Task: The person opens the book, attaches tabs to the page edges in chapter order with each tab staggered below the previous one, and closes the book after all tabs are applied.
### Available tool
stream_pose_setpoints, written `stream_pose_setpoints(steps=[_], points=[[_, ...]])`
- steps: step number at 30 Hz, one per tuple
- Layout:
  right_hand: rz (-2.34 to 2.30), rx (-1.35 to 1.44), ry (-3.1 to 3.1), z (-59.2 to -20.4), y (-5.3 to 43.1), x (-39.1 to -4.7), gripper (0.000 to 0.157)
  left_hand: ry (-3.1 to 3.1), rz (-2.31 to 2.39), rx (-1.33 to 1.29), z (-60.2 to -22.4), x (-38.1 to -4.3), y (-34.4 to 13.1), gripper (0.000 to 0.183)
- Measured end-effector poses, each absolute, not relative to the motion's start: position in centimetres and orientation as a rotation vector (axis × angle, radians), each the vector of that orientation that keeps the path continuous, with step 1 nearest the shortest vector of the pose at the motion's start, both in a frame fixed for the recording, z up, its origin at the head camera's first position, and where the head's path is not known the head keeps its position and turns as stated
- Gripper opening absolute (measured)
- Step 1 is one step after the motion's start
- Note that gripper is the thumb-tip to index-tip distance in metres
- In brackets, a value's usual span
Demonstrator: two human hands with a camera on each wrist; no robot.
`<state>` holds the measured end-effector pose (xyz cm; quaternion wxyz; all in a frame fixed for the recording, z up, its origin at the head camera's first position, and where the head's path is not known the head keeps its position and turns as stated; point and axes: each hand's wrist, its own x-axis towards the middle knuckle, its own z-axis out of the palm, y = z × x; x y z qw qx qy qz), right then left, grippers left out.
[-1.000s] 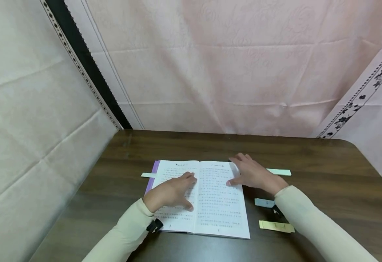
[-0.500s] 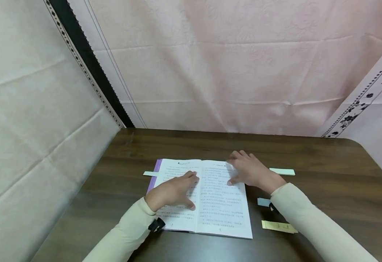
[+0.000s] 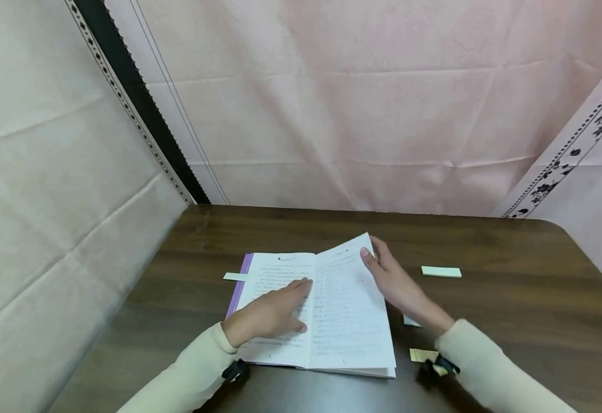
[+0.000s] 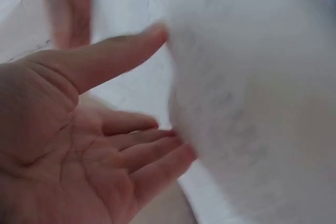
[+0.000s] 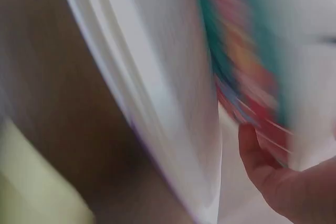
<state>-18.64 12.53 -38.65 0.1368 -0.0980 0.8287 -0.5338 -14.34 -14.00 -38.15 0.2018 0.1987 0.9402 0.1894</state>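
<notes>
Right hand (image 3: 399, 282) pinching a page (image 3: 350, 312) far right, left hand (image 3: 270, 312) spread over the book (image 3: 293, 351)
Only the right wrist view shows us a blurred teal-and-red patch (image 5: 244, 51)

From its place on the head, my widest view looks forward and down, with the counter (image 3: 507, 275) across the lower half of the frame and the cloth (image 3: 358, 115) filling the top. My left wrist camera sits very close, facing along the palm of the left hand (image 4: 89, 145) at lower left toward the book (image 4: 236, 103) at right. My right wrist camera is also near, the book's edge slanting down from upper left, the right hand (image 5: 294, 192) at lower right. All three views share the book.
</notes>
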Motion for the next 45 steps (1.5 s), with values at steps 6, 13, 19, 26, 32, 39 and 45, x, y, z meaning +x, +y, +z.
stream_pose_setpoints(steps=[6, 13, 19, 26, 32, 39, 45], points=[[-1.768, -0.4, 2.127, -39.2, 10.2, -12.9, 0.072, 2.418, 1.034, 0.571, -39.2, -13.2, -14.4, 0.058], [-1.463, -0.736, 2.203, -40.9, 9.0, -10.1, 0.067, 2.027, 1.55, 0.314, -39.1, -13.0, -13.5, 0.077], [-1.31, -0.83, 2.224, -41.5, 8.6, -10.0, 0.059, 1.953, 1.68, 0.18, -39.1, -13.2, -13.6, 0.086], [-1.247, -0.817, 2.255, -41.3, 8.3, -10.4, 0.063, 1.952, 1.807, 0.042, -39.2, -14.1, -16.8, 0.053], [-0.975, -0.781, 2.304, -40.6, 7.6, -10.3, 0.071, 2.123, 1.678, -0.072, -38.1, -15.6, -21.1, 0.047], [-0.761, -0.872, 2.362, -40.2, 6.4, -10.2, 0.073, 2.329, 1.409, -0.071, -38.8, -16.5, -24.2, 0.04], [-0.57, -0.92, 2.458, -40.1, 5.9, -10.5, 0.069, 2.588, 1.097, 0.012, -40.1, -16.4, -24.4, 0.031]])
